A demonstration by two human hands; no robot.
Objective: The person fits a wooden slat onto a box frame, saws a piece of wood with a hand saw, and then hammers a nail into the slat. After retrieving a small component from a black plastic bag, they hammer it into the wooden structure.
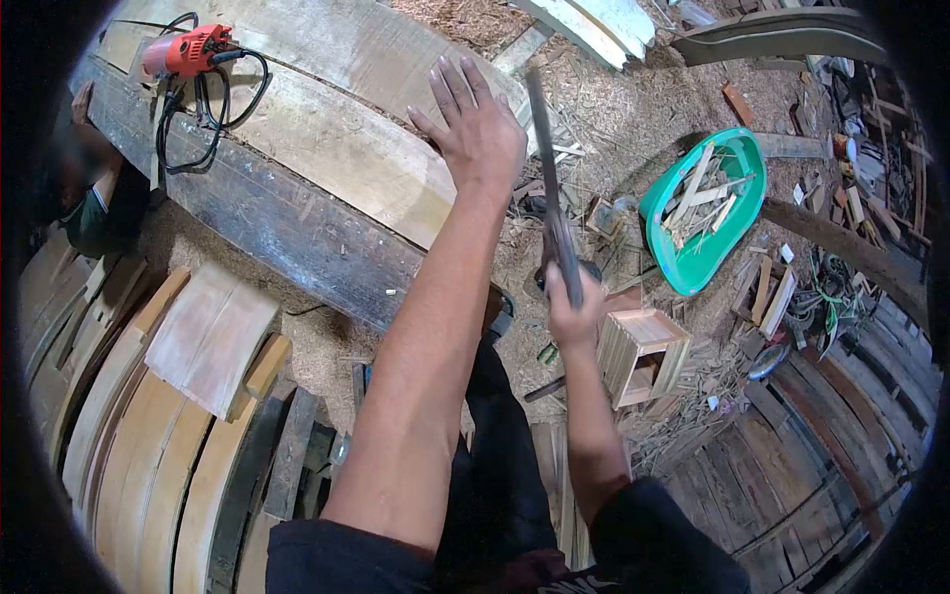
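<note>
My left hand (479, 134) lies flat with its fingers spread on the end of a wide pale board (366, 163) on the workbench. In my right hand (576, 309) is a handsaw (551, 178), gripped by its handle. Its long dark blade is seen nearly edge-on and points away from me, just right of my left hand and past the board's end. The fingers on the handle are partly hidden.
A red power tool (188, 51) with a coiled black cord rests on the bench (267, 223). Right are a green tub (661, 252) of wood scraps and a small wooden box (643, 361). Stacked planks (148, 436) stand left, near a person (94, 188). Shavings cover the floor.
</note>
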